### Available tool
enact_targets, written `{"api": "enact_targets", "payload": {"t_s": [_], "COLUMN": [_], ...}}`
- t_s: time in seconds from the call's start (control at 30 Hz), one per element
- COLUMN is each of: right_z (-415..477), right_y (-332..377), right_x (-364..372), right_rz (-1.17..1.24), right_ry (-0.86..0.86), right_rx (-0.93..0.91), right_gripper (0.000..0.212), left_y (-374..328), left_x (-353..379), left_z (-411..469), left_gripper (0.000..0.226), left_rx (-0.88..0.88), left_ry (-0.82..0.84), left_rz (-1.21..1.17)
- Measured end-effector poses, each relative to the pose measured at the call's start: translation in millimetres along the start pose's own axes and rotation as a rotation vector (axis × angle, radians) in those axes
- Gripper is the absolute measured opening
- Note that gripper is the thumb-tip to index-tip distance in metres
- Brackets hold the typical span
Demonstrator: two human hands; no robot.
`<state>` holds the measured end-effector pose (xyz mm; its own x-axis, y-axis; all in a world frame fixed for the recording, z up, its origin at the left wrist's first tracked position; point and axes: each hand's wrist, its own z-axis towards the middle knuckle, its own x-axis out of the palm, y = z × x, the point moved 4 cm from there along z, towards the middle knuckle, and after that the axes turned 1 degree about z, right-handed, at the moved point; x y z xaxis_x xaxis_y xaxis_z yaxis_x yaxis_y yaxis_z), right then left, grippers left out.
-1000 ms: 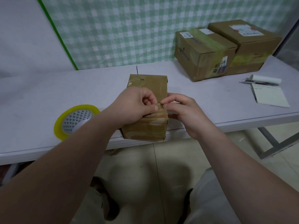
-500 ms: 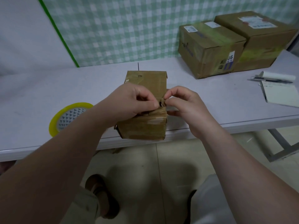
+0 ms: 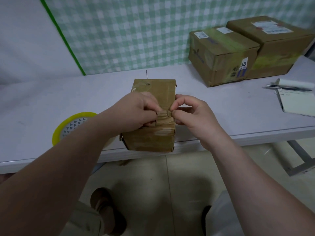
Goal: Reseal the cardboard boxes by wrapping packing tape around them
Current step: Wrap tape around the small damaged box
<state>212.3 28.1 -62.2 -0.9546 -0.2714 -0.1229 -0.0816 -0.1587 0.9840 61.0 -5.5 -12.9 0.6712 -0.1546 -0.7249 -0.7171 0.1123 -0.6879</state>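
Work item: a small cardboard box [image 3: 153, 140] stands at the near edge of the bench [image 3: 51, 96], at the centre of the view. Its front face slightly overhangs the bench edge. Old tape covers its top and front faces.

Left hand [image 3: 134, 113]: rests on the top face of the box, fingers curled. Its grip is closed, with the thumb and fingertips pinching a wrinkled tape strip [image 3: 163, 114] on the top face near the front edge.

Right hand [image 3: 192, 114]: held at the right side of the box. Its grip is closed, with the thumb and forefinger pinching the right end of the same strip. The remaining fingers are curled beside the box wall.

Supply: a yellow-rimmed packing tape roll [image 3: 68, 123] lies flat on the bench to the left of the box, partly hidden by the left forearm.

Other items: two larger taped cartons, the nearer carton [image 3: 221, 55] and the farther carton [image 3: 276, 43], stand touching at the far right. A notepad [image 3: 296, 104] and a pen [image 3: 288, 87] lie at the right edge.
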Motion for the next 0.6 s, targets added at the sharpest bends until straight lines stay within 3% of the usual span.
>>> {"api": "enact_targets", "payload": {"t_s": [0.13,0.27,0.37,0.6], "right_z": [-0.6,0.3,0.8,3.3], "right_y": [-2.4,-3.7,-7.7,-10.5], "right_x": [0.5,-1.5,-2.4,2.7], "right_rz": [0.024,0.079,0.126,0.185], "right_ry": [0.006,0.047,0.061,0.074], "right_rx": [0.023,0.004,-0.015,-0.013], "right_gripper": [0.017,0.007,0.007,0.023], "left_y": [-0.3,-4.4,-5.3,-8.5], "left_x": [2.2,1.2,-5.1,-7.9], "left_z": [-0.3,-1.5,5.9,19.9], "left_gripper": [0.022,0.020,0.024,0.018], "left_rx": [0.217,0.243,0.182,0.361], "left_ry": [-0.108,-0.262,-0.249,-0.158], "left_rz": [0.295,0.290,0.310,0.457]}}
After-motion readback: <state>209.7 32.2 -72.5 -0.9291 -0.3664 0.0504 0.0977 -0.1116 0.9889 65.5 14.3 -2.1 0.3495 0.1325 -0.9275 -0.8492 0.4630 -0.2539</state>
